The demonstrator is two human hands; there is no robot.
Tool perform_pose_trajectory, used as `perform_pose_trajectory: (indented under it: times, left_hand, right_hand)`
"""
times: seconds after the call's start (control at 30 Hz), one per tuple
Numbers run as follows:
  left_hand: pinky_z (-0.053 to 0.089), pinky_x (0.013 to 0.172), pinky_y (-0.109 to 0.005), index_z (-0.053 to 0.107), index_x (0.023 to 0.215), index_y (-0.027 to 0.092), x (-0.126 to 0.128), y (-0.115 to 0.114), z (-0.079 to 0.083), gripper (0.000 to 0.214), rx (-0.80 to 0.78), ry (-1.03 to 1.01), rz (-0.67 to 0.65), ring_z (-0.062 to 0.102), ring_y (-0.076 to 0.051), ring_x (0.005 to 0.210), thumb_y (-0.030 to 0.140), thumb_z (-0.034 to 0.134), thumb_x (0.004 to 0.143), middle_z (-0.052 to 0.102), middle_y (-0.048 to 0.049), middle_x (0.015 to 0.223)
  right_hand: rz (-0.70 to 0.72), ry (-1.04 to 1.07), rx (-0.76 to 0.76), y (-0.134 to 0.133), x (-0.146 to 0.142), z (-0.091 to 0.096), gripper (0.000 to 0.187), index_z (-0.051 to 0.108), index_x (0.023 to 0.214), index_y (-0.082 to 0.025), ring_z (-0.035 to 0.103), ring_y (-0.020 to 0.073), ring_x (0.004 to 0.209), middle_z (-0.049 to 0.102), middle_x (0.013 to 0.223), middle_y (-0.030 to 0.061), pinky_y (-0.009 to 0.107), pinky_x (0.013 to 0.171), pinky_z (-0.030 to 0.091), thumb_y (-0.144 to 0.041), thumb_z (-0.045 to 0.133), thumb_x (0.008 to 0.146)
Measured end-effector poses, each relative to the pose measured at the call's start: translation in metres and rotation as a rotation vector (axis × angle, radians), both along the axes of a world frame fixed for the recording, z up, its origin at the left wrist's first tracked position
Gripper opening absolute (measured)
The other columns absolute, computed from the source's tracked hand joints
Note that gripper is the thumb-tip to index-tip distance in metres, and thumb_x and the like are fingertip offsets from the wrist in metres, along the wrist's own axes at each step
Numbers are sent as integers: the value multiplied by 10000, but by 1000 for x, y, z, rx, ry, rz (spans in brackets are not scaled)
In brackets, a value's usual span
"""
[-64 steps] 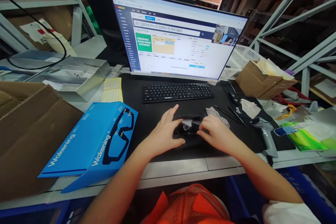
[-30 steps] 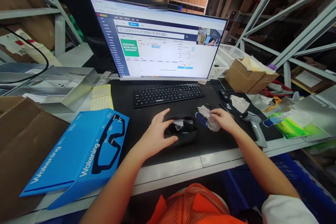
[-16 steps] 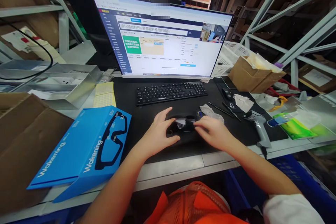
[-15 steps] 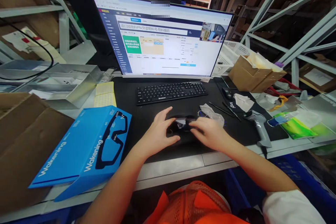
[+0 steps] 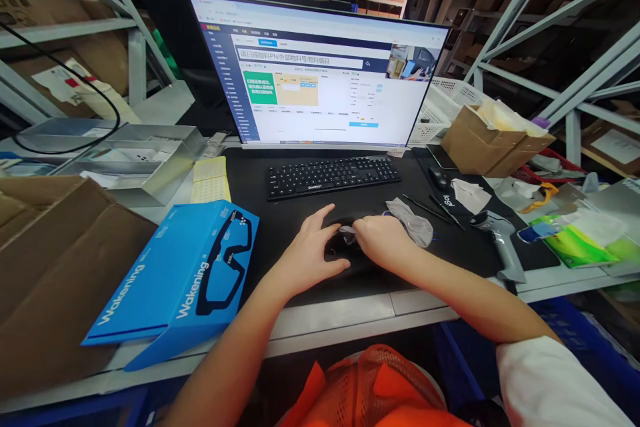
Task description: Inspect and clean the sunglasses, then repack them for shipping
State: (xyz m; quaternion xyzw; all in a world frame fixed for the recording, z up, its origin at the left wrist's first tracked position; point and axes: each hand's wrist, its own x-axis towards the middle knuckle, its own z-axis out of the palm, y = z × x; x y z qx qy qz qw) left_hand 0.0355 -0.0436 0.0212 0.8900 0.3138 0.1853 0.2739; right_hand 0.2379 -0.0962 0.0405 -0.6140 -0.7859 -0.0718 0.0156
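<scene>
Lying on the table (image 5: 345,313): black case (image 5: 352,255) | left hand (image 5: 311,252) is resting spread at its left side | right hand (image 5: 381,238) is covering its right end, grip hidden | risk: case could be skidding if the right pushes, left hold looking loose

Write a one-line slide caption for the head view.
Left hand and right hand at a dark item on a black mat, between a blue Wakening box and a grey scanner.
</scene>
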Motion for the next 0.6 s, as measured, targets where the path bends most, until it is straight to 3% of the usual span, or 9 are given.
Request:
perform_pose_trajectory:
  times: [0.2, 0.4, 0.5, 0.6]
  left_hand:
    - [335, 1213, -500, 606, 1333, 219, 0, 1, 2, 618, -20, -5, 11, 275, -345, 1496, 432, 742, 769, 241, -76, 1644]
    - [373, 1188, -511, 613, 1344, 211, 1, 1, 2, 633, -40, -6, 19, 309, -363, 1474, 450, 734, 771, 250, -81, 1640]
    - [375, 1186, -514, 624, 1335, 220, 1, 1, 2, 605, -44, -13, 22, 329, -364, 1464, 441, 724, 780, 270, -78, 1631]
    - [373, 1186, -522, 639, 1314, 228, 0, 2, 2, 569, -43, -9, 21, 338, -364, 1457, 443, 714, 792, 289, -75, 1621]
  right_hand:
    - [23, 400, 213, -9, 30, -9, 163, 656, 918, -195, 656, 216, 805, 698, 856, 62, 313, 713, 461, -176, 496, 941]
    - [-94, 805, 425, -13, 54, -12, 115, 611, 843, -214, 616, 232, 931, 629, 980, 84, 374, 825, 494, -216, 519, 912]
    - [-91, 901, 351, -15, 57, -11, 102, 608, 871, -214, 635, 236, 1007, 670, 1074, 85, 397, 897, 497, -226, 516, 913]
    - [22, 870, 160, -22, 60, -9, 154, 617, 958, -217, 656, 222, 974, 700, 1057, 64, 389, 884, 518, -150, 510, 871]
